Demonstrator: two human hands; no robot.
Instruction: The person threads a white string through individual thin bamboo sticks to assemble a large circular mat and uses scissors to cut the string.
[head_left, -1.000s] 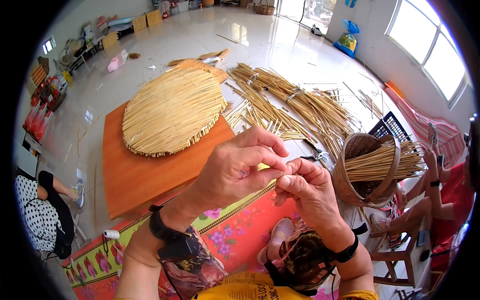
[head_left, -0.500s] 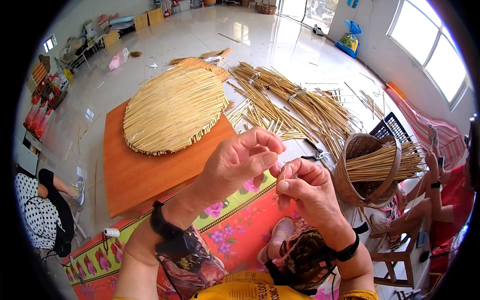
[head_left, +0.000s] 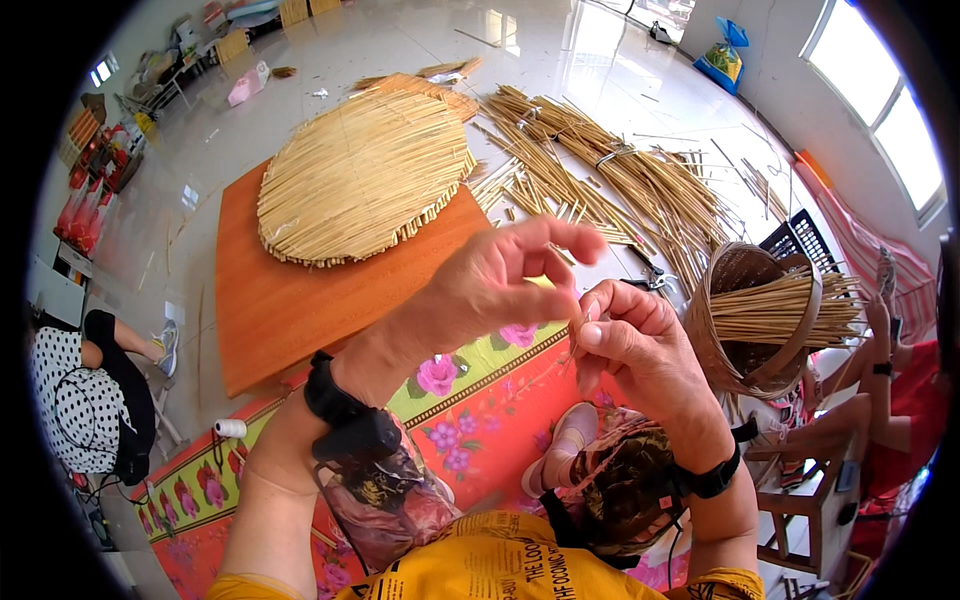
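Note:
My left hand (head_left: 505, 270) is raised in the middle, its thumb and forefinger apart with a gap between them and a little blurred; nothing shows in it. Just to its right, my right hand (head_left: 640, 345) is closed in a pinch, thumb against curled fingers. A thin, pale strand-like bit seems to show at those fingertips, too small to name. The left thumb tip comes close to the right fingertips; I cannot tell if they touch. Beyond the hands, a round mat of straw-coloured stalks (head_left: 365, 180) lies on an orange-brown board (head_left: 300, 325).
Bundles of stalks (head_left: 620, 165) lie on the tiled floor, with black-handled pliers (head_left: 655, 278) nearby. A wicker basket (head_left: 740, 355) holds cut stalks at right. A thread spool (head_left: 230, 428) sits on the floral mat (head_left: 480, 465). People sit at left and right, beside a wooden stool (head_left: 800, 510).
My left thumb and forefinger have spread wider apart. The right hand keeps its pinch. The whole view has shifted slightly, with the surroundings now higher in the picture.

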